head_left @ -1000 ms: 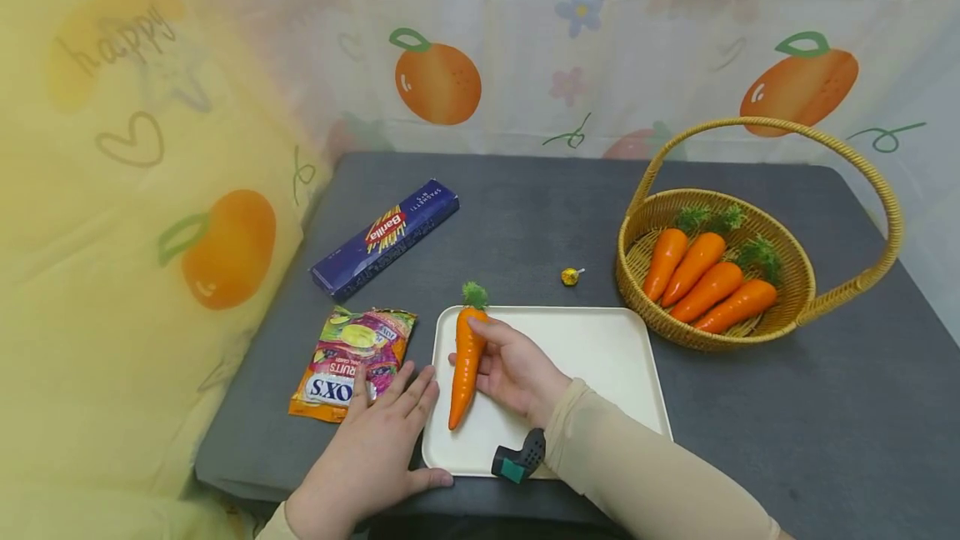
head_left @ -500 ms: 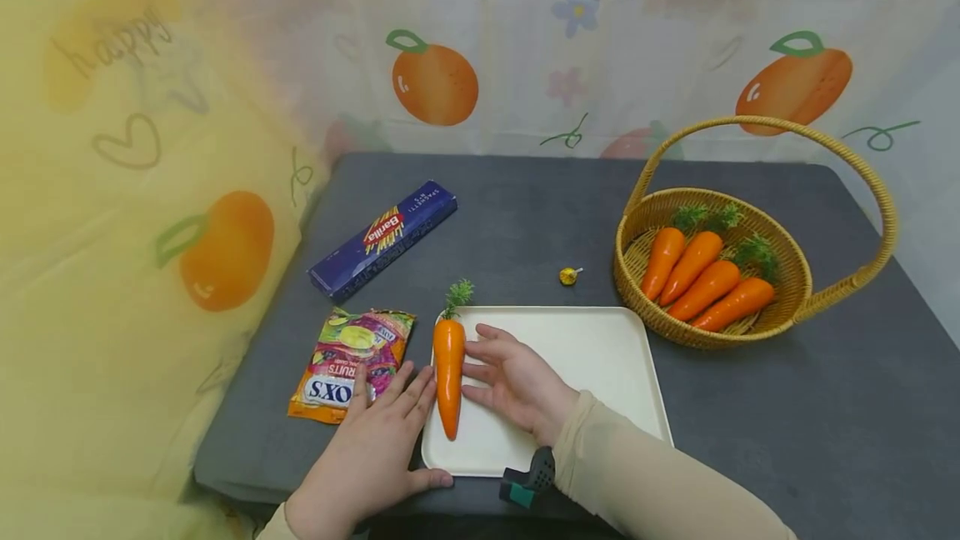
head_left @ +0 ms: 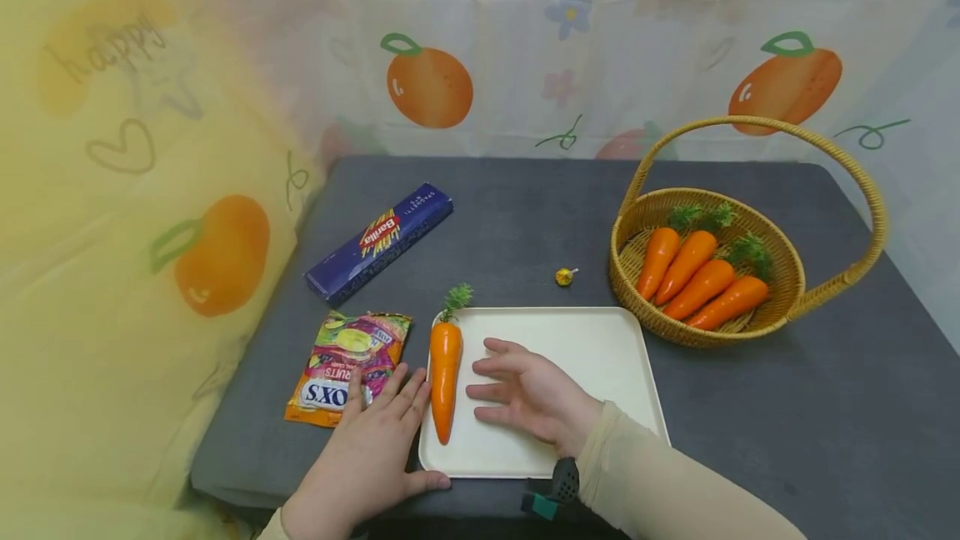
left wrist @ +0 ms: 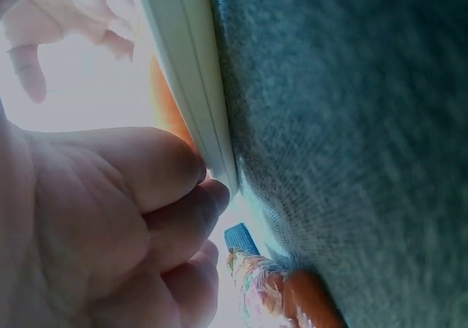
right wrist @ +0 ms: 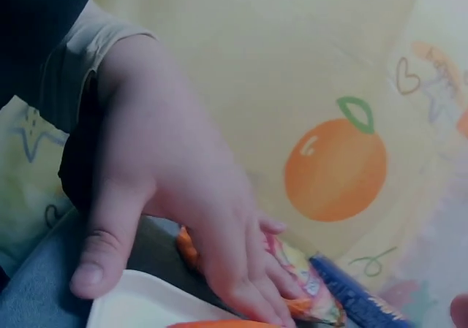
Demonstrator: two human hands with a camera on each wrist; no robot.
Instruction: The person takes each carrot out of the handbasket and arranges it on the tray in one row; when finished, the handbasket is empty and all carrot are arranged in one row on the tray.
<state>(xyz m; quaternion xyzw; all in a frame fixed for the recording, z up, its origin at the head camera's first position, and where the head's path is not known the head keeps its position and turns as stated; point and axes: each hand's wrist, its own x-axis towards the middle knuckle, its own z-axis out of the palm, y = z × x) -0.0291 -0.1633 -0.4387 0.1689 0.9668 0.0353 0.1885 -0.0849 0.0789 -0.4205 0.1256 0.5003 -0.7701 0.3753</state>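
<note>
An orange carrot [head_left: 445, 382] with a green leafy top lies along the left side of the white tray [head_left: 592, 332]. My right hand [head_left: 540, 394] hovers over the tray just right of the carrot, fingers loosely spread and holding nothing. At the tray's left edge is my left hand [head_left: 375, 448], fingers extended, its thumb by the front left corner. Its fingertips overlap the lower part of a colourful candy bag [head_left: 356, 348]. In the left wrist view the left fingers [left wrist: 175, 167] touch the tray's rim [left wrist: 194, 87].
A wicker basket [head_left: 626, 298] with a tall handle holds several carrots [head_left: 712, 286] at the right. Behind the candy bag lies a blue spaghetti box [head_left: 378, 244]. A small yellow-wrapped lollipop [head_left: 564, 277] lies behind the tray on the grey table [head_left: 510, 232].
My right hand has let go of the carrot, laid it down at the tray's left side and drawn back to the right. The left hand has stayed in place.
</note>
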